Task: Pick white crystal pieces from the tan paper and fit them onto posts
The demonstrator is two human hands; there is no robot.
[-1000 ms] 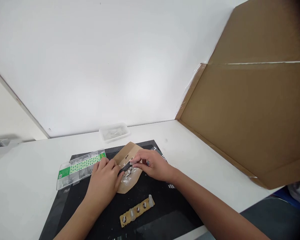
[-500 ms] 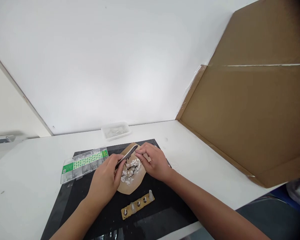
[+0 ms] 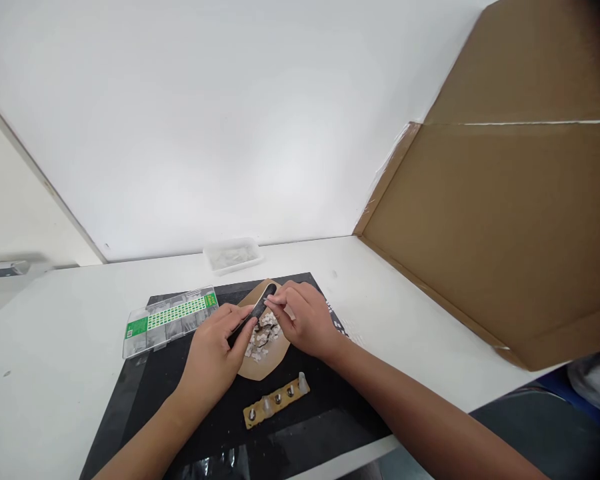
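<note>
My left hand [image 3: 219, 340] grips a dark nail file [image 3: 264, 300] with a pale edge, its free end slanting up to the right. At that end, the fingertips of my right hand [image 3: 303, 313] are pinched together against the file's face; what they hold is too small to make out. Below both hands lies a tan sheet [image 3: 260, 368] bearing many small white pieces [image 3: 269, 327] around a dark, branching line. Nearer me, a narrow tan strip [image 3: 263, 410] carries dark round holders, some with clear nail tips [image 3: 303, 383] standing on them.
A black mat [image 3: 180, 400] covers part of the white table [image 3: 45, 373]. On its left edge rests a clear compartment case [image 3: 167, 320] with a green label. A translucent tub [image 3: 233, 257] stands by the wall. Cardboard [image 3: 490, 233] rises on the right.
The nail file has turned so more of its dark face shows. My right fingertips have shifted slightly down and left onto it. The view has also tilted a little.
</note>
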